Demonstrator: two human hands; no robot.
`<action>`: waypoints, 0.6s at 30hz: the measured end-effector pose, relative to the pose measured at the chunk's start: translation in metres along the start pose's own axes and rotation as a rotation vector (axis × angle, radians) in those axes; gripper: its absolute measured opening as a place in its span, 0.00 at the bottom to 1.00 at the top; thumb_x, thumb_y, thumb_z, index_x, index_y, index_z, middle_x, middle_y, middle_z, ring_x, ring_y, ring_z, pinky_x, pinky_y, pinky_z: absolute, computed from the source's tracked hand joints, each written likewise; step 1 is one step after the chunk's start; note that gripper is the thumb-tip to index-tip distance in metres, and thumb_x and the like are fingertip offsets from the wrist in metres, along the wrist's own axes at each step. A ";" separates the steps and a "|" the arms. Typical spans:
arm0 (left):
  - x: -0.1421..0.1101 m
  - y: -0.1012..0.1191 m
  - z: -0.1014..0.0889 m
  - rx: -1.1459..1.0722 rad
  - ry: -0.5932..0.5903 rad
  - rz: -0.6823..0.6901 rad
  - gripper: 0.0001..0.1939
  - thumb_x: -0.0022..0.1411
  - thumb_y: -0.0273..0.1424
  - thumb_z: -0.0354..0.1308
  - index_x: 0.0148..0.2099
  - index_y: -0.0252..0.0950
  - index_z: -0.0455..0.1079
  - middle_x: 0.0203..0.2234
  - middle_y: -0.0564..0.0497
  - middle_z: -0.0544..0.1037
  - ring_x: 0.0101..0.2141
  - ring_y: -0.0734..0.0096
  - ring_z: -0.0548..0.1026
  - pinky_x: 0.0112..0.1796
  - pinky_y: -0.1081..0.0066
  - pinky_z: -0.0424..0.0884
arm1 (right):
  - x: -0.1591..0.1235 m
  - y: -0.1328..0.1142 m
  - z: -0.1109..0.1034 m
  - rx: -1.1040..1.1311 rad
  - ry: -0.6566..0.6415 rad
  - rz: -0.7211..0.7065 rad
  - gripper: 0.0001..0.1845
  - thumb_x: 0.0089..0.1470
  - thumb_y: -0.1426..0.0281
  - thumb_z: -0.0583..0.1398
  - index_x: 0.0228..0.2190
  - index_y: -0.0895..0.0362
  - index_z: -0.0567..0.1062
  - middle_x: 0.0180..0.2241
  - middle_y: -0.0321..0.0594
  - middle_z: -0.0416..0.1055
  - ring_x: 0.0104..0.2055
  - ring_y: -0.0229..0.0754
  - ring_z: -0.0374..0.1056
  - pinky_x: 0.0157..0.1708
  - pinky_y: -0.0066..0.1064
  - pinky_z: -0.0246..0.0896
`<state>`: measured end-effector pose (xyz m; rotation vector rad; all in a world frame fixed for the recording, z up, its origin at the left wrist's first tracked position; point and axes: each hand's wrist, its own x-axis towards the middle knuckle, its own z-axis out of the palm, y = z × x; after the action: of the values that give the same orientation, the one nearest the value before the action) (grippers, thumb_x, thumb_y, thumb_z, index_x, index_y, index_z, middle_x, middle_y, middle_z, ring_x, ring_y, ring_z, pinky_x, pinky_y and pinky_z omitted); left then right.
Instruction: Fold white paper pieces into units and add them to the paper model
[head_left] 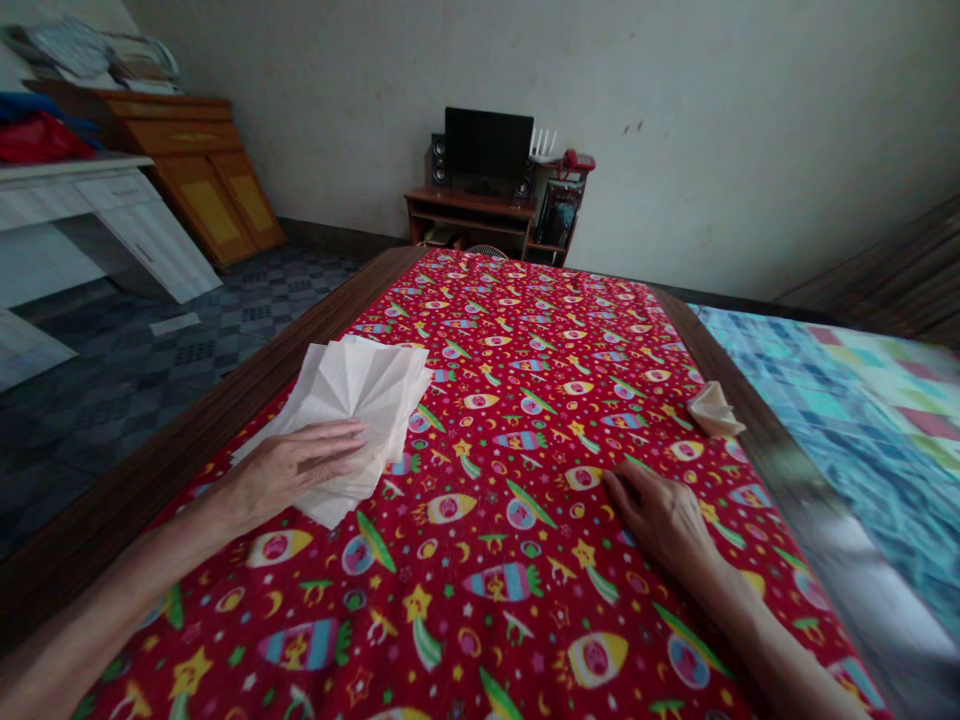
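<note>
My left hand (311, 462) lies on a loose stack of thin off-white paper sheets (360, 385), its fingers stretched out over the lower part. Crease lines fan out across the top sheet from near its middle. The sheets are spread unevenly, with corners sticking out. On the red patterned cloth (487, 480) to the right rests my right hand (664, 515), fingers curled down and pressed to the cloth, with nothing visible in them. Beyond it, a small folded piece of the same pale paper (715, 410) sits near the cloth's right edge.
The cloth covers a dark wooden table (217, 440). A bed with a blue sheet (825, 430) adjoins it on the right. By the far wall stands a small desk (472, 205) with a monitor (489, 148). A white desk (142, 225) and wooden cabinet (214, 175) are left.
</note>
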<state>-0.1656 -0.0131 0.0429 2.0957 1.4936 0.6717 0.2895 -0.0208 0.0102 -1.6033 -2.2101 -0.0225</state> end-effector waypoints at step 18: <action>0.004 0.021 0.001 0.037 0.229 -0.286 0.14 0.49 0.42 0.60 0.25 0.35 0.74 0.24 0.54 0.78 0.28 0.71 0.74 0.30 0.78 0.66 | -0.001 -0.001 0.000 -0.010 0.014 -0.004 0.17 0.61 0.61 0.49 0.24 0.54 0.64 0.20 0.35 0.66 0.19 0.34 0.61 0.22 0.27 0.47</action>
<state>-0.1489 -0.0159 0.0552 1.8265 1.8979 0.7974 0.2886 -0.0217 0.0099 -1.5998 -2.2064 -0.0457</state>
